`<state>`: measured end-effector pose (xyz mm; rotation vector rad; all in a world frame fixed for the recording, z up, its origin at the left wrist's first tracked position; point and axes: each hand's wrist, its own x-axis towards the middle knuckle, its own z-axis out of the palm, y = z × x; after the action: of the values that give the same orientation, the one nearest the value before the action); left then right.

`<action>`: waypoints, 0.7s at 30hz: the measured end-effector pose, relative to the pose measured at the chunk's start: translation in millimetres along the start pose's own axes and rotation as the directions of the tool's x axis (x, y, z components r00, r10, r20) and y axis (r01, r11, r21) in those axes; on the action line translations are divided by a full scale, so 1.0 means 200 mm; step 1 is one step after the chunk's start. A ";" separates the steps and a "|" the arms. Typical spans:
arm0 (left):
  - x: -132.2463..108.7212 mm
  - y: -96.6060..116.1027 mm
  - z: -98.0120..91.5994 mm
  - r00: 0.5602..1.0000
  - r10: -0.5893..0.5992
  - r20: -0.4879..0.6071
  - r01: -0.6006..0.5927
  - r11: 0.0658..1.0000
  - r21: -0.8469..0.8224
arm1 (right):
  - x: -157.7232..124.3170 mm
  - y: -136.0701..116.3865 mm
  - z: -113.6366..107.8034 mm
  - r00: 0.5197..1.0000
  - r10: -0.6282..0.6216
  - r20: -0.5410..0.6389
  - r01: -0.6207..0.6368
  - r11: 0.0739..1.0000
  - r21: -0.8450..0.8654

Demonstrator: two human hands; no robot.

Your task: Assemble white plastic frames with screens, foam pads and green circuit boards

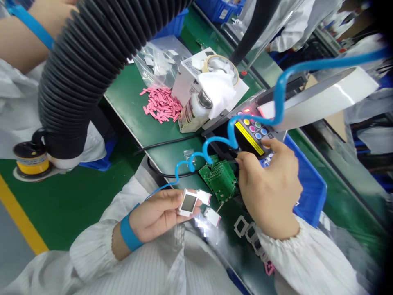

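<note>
Held between the thumb and fingers of my left hand point(162, 211) is a small LCD screen in a white frame point(188, 203), its grey face up. Close to its fingertips lie white pieces with pink edges point(212, 217). My right hand point(268, 184) is over the front of a machine with a button panel point(251, 133). Its index fingertip is by the lower buttons; contact cannot be made out. The thumb is apart from the index finger, and the other fingers are partly hidden. Green circuit boards point(219, 180) lie left of this hand. White frames point(245, 229) rest below it.
A black ribbed hose point(82, 69) hangs at upper left. A coiled blue cord point(279, 98) crosses in front of the machine and a white tape roll point(331, 98). Pink strips point(162, 104), a bottle point(195, 112) and a blue bin point(310, 184) stand around. Other people sit nearby.
</note>
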<state>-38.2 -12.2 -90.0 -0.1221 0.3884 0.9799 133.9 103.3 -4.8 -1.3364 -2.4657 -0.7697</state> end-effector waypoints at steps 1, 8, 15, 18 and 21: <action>0.00 0.00 0.00 1.000 0.000 -0.005 0.000 1.000 -0.002 | -0.01 0.00 -0.01 1.000 0.001 -0.001 -0.001 1.000 0.016; 0.00 -0.02 0.02 1.000 -0.022 0.009 0.022 1.000 0.010 | -0.03 0.10 0.00 0.976 -0.089 -0.200 0.088 0.996 -0.016; -0.02 -0.03 0.04 1.000 0.000 -0.028 -0.001 1.000 -0.015 | 0.01 0.10 0.11 0.925 -0.183 -0.332 0.175 0.983 -0.054; -0.02 -0.03 0.04 0.999 0.000 -0.038 -0.001 1.000 -0.019 | 0.01 0.08 0.12 0.922 -0.119 -0.367 0.100 0.992 -0.072; -0.02 -0.03 0.03 0.999 -0.009 -0.039 0.008 1.000 -0.024 | 0.00 0.05 0.11 0.937 -0.023 -0.349 -0.002 0.997 -0.071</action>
<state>-33.5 -18.0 -83.1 -0.1648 0.4119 0.9751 142.4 119.8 -19.5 -1.0959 -2.1833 -1.0083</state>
